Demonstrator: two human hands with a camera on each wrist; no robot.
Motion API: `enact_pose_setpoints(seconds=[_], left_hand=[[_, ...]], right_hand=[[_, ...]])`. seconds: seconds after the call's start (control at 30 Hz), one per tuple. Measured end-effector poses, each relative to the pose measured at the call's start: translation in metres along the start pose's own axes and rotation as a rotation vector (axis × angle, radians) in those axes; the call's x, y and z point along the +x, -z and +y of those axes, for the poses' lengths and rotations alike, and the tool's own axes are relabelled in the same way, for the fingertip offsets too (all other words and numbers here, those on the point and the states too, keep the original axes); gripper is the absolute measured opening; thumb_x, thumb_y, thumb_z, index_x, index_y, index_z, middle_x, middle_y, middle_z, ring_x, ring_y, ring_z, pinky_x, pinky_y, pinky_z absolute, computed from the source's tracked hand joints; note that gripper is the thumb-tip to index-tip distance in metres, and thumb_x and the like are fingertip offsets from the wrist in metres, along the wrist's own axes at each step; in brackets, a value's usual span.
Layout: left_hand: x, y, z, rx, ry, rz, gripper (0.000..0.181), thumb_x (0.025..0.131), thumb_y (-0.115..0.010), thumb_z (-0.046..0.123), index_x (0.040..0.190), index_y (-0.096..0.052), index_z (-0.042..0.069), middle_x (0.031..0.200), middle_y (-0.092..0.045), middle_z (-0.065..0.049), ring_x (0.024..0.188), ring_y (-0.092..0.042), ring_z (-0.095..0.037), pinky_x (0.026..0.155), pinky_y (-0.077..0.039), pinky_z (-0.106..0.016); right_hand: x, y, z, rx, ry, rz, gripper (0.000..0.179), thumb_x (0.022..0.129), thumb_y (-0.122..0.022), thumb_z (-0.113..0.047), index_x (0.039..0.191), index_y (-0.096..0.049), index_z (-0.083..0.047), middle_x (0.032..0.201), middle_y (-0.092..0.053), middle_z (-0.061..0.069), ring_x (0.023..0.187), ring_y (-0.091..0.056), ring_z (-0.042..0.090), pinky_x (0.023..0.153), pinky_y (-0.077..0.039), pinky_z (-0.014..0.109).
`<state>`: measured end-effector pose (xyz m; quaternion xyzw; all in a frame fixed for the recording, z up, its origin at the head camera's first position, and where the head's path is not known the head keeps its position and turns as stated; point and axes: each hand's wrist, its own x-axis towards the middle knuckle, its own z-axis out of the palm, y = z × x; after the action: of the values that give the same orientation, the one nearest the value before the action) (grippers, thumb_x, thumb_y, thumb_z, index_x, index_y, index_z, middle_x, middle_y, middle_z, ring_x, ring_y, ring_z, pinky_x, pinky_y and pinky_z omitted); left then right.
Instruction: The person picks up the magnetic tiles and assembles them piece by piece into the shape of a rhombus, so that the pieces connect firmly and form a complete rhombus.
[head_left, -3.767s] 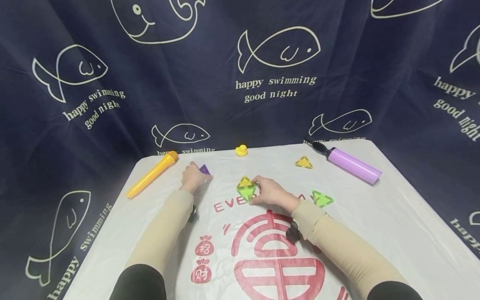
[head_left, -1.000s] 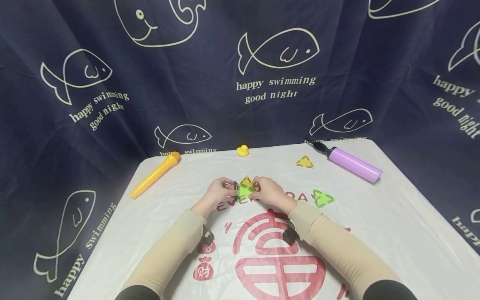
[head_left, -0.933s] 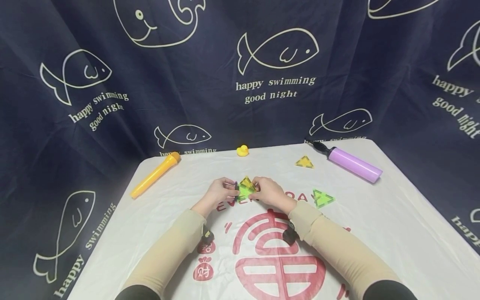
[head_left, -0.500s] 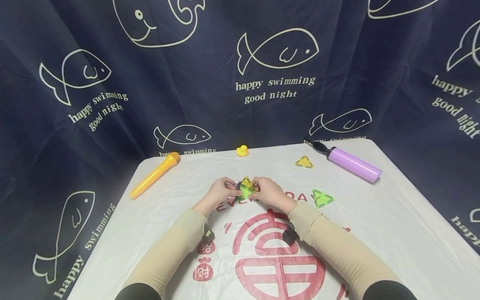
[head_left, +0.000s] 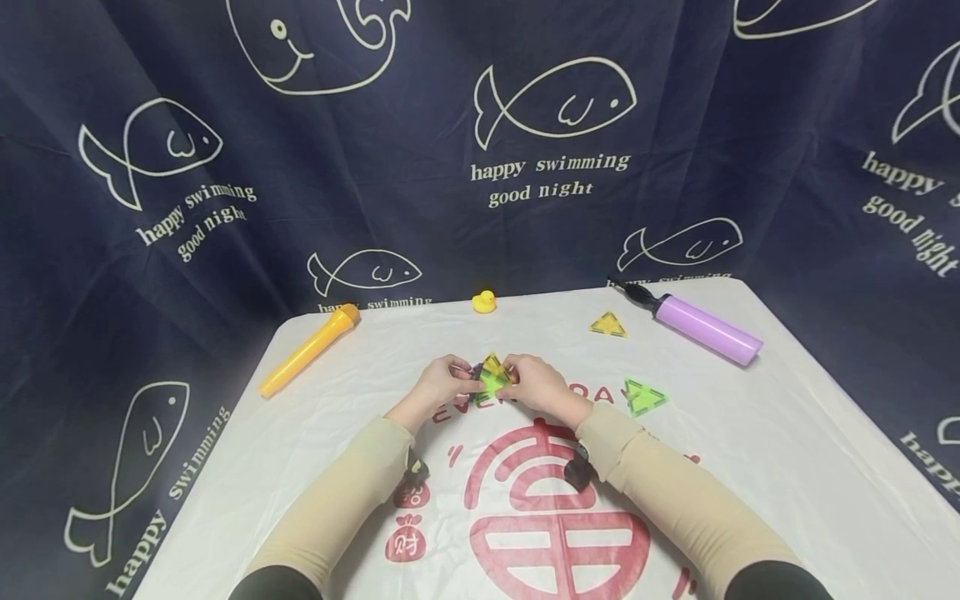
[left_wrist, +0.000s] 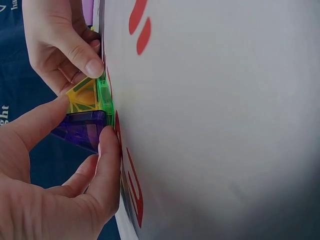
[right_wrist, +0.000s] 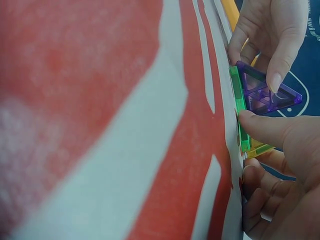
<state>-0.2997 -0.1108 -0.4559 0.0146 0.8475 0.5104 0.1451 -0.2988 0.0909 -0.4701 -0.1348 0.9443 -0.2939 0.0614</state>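
In the head view both hands meet mid-table over a small group of translucent triangular magnetic tiles. My left hand (head_left: pixel 438 385) pinches a purple triangular tile (right_wrist: pixel 255 95), which stands raised along one edge of a green triangular tile (left_wrist: pixel 106 97) lying on the cloth. A yellow triangular tile (left_wrist: pixel 84 99) stands tilted at another edge of the green one, between the two hands. My right hand (head_left: pixel 542 385) holds the green and yellow tiles from the right, thumb (right_wrist: pixel 260 127) on the green edge and the other fingers by the yellow tile.
Right of the hands lie another green triangular tile (head_left: pixel 645 397) and another yellow one (head_left: pixel 607 325). A purple hand pump (head_left: pixel 708 329) lies at the back right, a yellow rubber duck (head_left: pixel 484 302) at the back edge, a yellow-orange toy microphone (head_left: pixel 311 350) at the left. A printed dark curtain (head_left: pixel 420 192) hangs behind.
My left hand has carried the purple tile from the left to the green and yellow tiles. Over the last second the purple tile has tipped slightly right, while my right hand has stayed in place.
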Motion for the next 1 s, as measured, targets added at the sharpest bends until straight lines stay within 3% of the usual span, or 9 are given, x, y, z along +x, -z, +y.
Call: enact_pose_setpoints(seconds=[0.67,0.9,1.0], left_hand=[[0.0018,0.0003,0.0003,0.038,0.013,0.002,0.047,0.084,-0.085,0.012,0.121,-0.061,-0.001,0.102,-0.065,-0.011,0.075,-0.068,-0.019,0.067,-0.060,-0.029],[0.0022,0.0032,0.0011,0.032,-0.003,-0.039,0.052,0.083,-0.084,0.010,0.126,-0.058,-0.003,0.104,-0.063,-0.012,0.079,-0.067,-0.019,0.070,-0.061,-0.030],[0.0037,0.0054,0.0021,0.082,-0.031,-0.068,0.060,0.082,-0.084,0.012,0.132,-0.055,-0.004,0.107,-0.064,-0.013,0.084,-0.066,-0.022,0.075,-0.060,-0.033]], right_hand=[[-0.0001,-0.0008,-0.0005,0.004,-0.014,-0.004,0.042,0.086,-0.085,-0.026,0.120,-0.068,-0.009,0.089,-0.060,0.002,0.080,-0.056,0.019,0.069,-0.048,0.034],[-0.0016,0.0009,-0.0004,0.006,0.000,-0.006,0.042,0.085,-0.085,-0.025,0.120,-0.067,-0.009,0.087,-0.059,0.002,0.079,-0.056,0.019,0.069,-0.047,0.034],[-0.0039,0.0041,-0.0008,0.011,0.007,-0.015,0.043,0.085,-0.085,-0.025,0.120,-0.067,-0.008,0.086,-0.058,0.002,0.078,-0.055,0.019,0.067,-0.045,0.033]])
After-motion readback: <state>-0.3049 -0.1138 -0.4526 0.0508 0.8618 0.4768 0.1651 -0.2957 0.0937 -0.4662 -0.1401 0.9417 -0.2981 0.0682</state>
